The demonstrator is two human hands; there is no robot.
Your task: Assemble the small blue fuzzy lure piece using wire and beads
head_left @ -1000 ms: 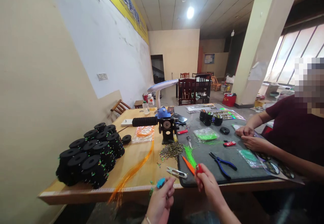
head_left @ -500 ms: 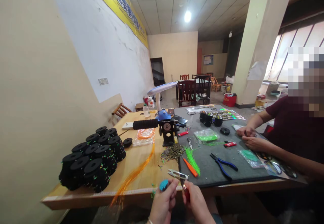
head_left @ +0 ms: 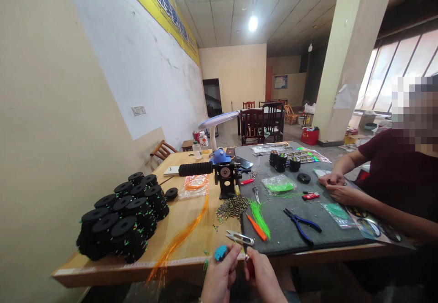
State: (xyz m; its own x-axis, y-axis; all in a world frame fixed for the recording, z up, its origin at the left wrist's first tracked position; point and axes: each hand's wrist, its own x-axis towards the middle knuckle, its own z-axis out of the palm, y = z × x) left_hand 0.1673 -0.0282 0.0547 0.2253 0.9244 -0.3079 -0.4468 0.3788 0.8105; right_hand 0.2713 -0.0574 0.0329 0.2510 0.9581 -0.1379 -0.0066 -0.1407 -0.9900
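My left hand (head_left: 222, 271) is closed at the table's front edge, with a bumpy turquoise piece (head_left: 220, 252) showing at its thumb and forefinger. Close beside it, my right hand (head_left: 262, 271) is wrapped round a red object with a metal tip, which looks like a lighter (head_left: 251, 266); the fingers cover most of it. Anything thin between the fingertips is too small to make out. Just beyond both hands lie thread snips (head_left: 240, 237), blades pointing left. An orange tapered tool (head_left: 256, 227) rests near a bundle of green strands (head_left: 259, 214).
Black foam spools (head_left: 123, 211) are stacked at left, near long orange strands (head_left: 185, 230). A black winding device (head_left: 226, 180) stands behind a heap of small metal pieces (head_left: 232, 207). Blue-handled pliers (head_left: 303, 225) lie on the grey mat (head_left: 284, 243). A co-worker's hands (head_left: 331, 186) are at right.
My right hand has shifted slightly left, and its fingers now cover more of the red object. The view has moved slightly; the things on the table have stayed put.
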